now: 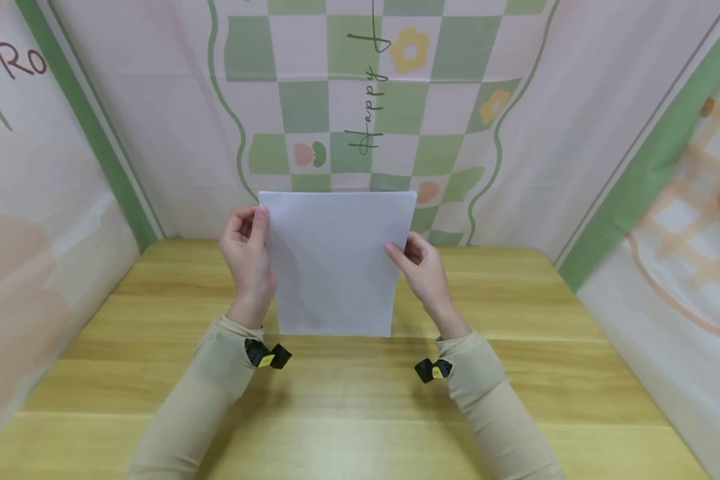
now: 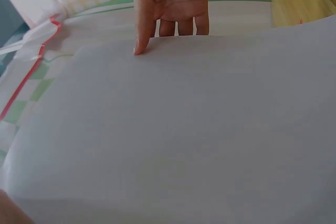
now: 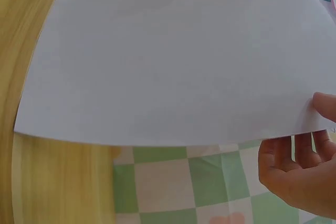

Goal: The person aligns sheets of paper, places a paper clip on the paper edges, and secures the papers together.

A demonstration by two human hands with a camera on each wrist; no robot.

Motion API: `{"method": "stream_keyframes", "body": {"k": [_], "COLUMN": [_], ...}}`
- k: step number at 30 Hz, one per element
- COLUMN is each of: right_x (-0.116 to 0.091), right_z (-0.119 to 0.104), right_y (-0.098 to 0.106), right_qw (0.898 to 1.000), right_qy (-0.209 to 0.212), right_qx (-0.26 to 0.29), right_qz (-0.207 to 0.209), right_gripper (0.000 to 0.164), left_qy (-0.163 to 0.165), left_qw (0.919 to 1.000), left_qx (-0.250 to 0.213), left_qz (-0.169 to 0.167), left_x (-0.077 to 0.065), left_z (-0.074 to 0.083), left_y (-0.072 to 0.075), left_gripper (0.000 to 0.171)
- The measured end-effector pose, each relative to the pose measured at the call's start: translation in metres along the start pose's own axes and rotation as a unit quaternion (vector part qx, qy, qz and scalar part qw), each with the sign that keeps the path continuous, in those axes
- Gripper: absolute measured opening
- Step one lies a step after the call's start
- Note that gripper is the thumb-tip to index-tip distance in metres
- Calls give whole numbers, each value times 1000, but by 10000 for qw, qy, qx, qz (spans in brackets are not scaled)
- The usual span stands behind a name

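Observation:
A blank white sheet of paper (image 1: pixel 336 267) is held up facing the head camera, over the far part of the table. At its upper left edge my left hand (image 1: pixel 247 250) pinches it, thumb on the front and the other fingers curled behind. My right hand (image 1: pixel 425 273) pinches the right edge lower down, its thumb lying on the front face. From the left wrist, the paper (image 2: pixel 184 129) fills most of the view, with the right hand (image 2: pixel 173 3) at its far edge. In the right wrist view, the right hand's fingers (image 3: pixel 304 156) show behind the paper's edge.
Below lies a wood-grain table (image 1: pixel 348 413). A curtain with green and white checks (image 1: pixel 360 100) hangs behind it, and patterned cloth (image 1: pixel 696 200) hangs at both sides. Small black cameras (image 1: pixel 267 355) are strapped at both wrists over beige sleeves.

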State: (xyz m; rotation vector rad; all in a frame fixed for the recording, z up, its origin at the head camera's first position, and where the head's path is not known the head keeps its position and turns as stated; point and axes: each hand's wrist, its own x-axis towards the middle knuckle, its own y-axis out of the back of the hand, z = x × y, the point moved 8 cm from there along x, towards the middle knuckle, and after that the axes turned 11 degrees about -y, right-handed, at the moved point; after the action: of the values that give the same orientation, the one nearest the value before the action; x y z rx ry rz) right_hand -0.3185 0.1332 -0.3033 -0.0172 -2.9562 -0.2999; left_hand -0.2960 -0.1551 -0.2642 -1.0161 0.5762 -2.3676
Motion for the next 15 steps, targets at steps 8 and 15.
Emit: {"method": "stream_keyframes", "body": {"k": [8,15], "right_x": [-2,-2], "right_z": [14,25], "right_y": [10,17], "right_qw": [10000,9997], "right_qy": [-78,-61], "right_qx": [37,-179], "right_qz": [38,166], "right_gripper": [30,29], "left_qy": [93,76], "left_qw": [9998,9997], "left_qx": [-141,-182], "left_qz": [-95,-132], "left_x": [-2,-3], "left_z": [-3,-2], "left_y": [0,-1], "left_gripper": [7,7]}}
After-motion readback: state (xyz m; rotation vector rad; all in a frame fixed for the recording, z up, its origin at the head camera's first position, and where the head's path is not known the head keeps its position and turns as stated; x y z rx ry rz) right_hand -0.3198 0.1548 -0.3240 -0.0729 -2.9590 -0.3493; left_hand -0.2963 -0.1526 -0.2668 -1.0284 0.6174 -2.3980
